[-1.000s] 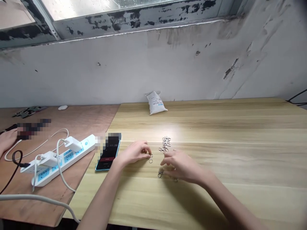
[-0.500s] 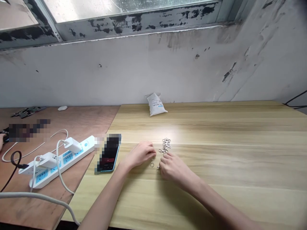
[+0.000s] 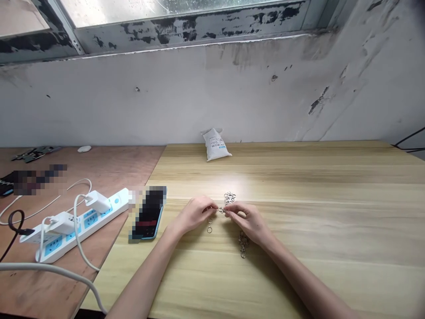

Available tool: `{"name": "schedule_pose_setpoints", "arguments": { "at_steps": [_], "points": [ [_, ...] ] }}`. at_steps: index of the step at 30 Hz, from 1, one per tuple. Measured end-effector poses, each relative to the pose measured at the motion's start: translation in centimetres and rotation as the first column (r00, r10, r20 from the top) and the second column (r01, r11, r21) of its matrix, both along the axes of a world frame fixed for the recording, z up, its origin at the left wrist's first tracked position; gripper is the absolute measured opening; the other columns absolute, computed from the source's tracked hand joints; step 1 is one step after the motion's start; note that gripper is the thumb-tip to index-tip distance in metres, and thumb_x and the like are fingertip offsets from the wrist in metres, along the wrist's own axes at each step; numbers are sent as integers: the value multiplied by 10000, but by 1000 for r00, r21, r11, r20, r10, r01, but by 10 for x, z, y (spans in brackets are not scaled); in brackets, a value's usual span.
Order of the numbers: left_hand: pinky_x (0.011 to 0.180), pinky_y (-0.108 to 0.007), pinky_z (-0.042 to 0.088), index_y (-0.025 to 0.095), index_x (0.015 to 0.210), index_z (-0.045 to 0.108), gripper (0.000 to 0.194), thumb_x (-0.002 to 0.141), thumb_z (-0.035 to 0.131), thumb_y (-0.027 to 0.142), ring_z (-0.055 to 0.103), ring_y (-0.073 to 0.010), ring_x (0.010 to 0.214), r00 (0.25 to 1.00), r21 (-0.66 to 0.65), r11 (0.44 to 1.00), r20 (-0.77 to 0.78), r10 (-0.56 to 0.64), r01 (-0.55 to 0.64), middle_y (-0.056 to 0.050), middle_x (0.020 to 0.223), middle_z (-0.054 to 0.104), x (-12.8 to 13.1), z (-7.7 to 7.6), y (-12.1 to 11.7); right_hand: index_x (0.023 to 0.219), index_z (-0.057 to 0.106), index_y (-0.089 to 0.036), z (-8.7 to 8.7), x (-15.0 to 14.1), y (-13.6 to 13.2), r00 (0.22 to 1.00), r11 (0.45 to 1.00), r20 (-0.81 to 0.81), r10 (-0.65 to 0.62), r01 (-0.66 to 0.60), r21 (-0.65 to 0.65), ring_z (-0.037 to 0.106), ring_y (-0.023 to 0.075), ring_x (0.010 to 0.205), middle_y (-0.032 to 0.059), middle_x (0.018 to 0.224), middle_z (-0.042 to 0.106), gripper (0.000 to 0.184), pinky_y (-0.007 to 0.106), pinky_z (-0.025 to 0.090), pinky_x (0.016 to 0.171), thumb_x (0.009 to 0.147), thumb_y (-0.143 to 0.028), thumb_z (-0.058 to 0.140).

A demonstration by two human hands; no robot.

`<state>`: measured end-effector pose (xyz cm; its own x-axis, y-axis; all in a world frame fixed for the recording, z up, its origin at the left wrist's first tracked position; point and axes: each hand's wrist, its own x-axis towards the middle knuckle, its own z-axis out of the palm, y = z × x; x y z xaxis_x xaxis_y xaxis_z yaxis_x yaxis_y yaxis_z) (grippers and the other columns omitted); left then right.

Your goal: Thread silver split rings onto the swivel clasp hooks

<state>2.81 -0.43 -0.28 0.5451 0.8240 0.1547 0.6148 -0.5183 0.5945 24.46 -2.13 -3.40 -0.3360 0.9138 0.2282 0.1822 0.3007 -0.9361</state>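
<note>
My left hand (image 3: 200, 213) is closed in a pinch, its fingertips at a small metal ring (image 3: 220, 210). My right hand (image 3: 249, 220) faces it, thumb and forefinger pinching a small silver lobster clasp whose end meets the ring; fingertips hide part of both. Just beyond the fingertips lies a pile of silver clasps (image 3: 229, 197) on the wooden tabletop (image 3: 318, 212). A second cluster of lobster clasps (image 3: 243, 243) sits on the near side, below my right hand. Close to my left hand, a loose split ring (image 3: 209, 230) lies flat, with another partly visible ring (image 3: 210, 221) above it.
A phone (image 3: 148, 213) lies left of my left hand. Farther left, a white power strip (image 3: 83, 225) with plugged-in chargers and cables rests on a reddish-brown board (image 3: 109, 170). Towards the wall is a white plastic packet (image 3: 216, 145).
My right hand has moved up and slightly right, bringing a clasp to my left fingertips. The near cluster of clasps, hidden earlier, now shows. My left hand has barely moved.
</note>
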Motion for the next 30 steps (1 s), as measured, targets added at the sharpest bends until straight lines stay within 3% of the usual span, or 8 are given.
{"name": "schedule_pose_setpoints", "arguments": {
  "at_steps": [5, 13, 15, 17, 20, 22, 25, 30],
  "points": [
    [755, -306, 491, 212, 914, 710, 144, 911, 566, 198, 657, -193, 854, 999, 63, 997, 17, 32, -33, -39, 879, 734, 0, 0, 1, 1085, 671, -211, -8, 1, 4, 998, 993, 65, 21, -29, 113, 701, 190, 825, 62, 903, 738, 227, 343, 576, 769, 909, -306, 563],
    [732, -298, 540, 184, 905, 704, 132, 915, 573, 193, 702, -185, 794, 997, 211, 975, -19, 73, -67, -44, 873, 759, 0, -4, 1, 885, 691, -199, -3, 5, 5, 931, 891, 344, -122, -50, 452, 635, 177, 708, 51, 770, 684, 160, 296, 521, 637, 937, -234, 544],
    [735, -301, 549, 186, 883, 699, 122, 909, 580, 184, 702, -186, 819, 998, 218, 974, -16, 65, -60, -47, 899, 760, 1, -7, 2, 898, 668, -202, -4, 6, 7, 930, 863, 333, -157, -34, 504, 648, 185, 748, 55, 806, 693, 124, 310, 531, 662, 932, -226, 551],
    [824, -349, 552, 189, 827, 699, 127, 895, 594, 167, 682, -218, 979, 998, 287, 957, -35, 53, -41, -72, 1039, 743, 3, -8, 3, 915, 642, -210, -7, 6, 9, 927, 826, 322, -194, -23, 563, 671, 205, 865, 64, 887, 717, 97, 370, 545, 785, 934, -218, 547],
    [1056, -532, 419, 193, 742, 699, 153, 872, 623, 166, 494, -297, 1304, 993, 477, 878, -90, 76, -24, -98, 1317, 616, 6, -7, 3, 902, 619, -210, -10, 6, 11, 889, 774, 364, -276, -19, 633, 595, 274, 1174, 112, 1156, 688, 95, 520, 451, 999, 937, -214, 530],
    [1127, -608, 294, 203, 739, 708, 154, 873, 632, 202, 371, -309, 1399, 990, 553, 833, -103, 99, -26, -94, 1415, 532, 8, -6, 3, 884, 621, -198, -12, 6, 13, 857, 765, 404, -319, -19, 644, 472, 323, 1318, 154, 1329, 587, 101, 573, 404, 1036, 929, -217, 534],
    [1159, -616, 226, 213, 757, 716, 158, 884, 625, 240, 289, -291, 1446, 990, 574, 818, -102, 93, -18, -90, 1472, 468, 9, -5, 2, 875, 633, -188, -13, 6, 14, 842, 775, 430, -327, -22, 632, 356, 352, 1396, 185, 1426, 489, 107, 586, 395, 1043, 920, -220, 541],
    [1168, -616, 199, 214, 760, 716, 158, 886, 620, 226, 253, -279, 1462, 990, 583, 813, -115, 83, 0, -100, 1483, 452, 9, -5, 1, 878, 633, -194, -12, 5, 15, 848, 775, 432, -307, -41, 631, 301, 344, 1425, 170, 1449, 467, 108, 585, 380, 1061, 923, -234, 543]
  ]
}}
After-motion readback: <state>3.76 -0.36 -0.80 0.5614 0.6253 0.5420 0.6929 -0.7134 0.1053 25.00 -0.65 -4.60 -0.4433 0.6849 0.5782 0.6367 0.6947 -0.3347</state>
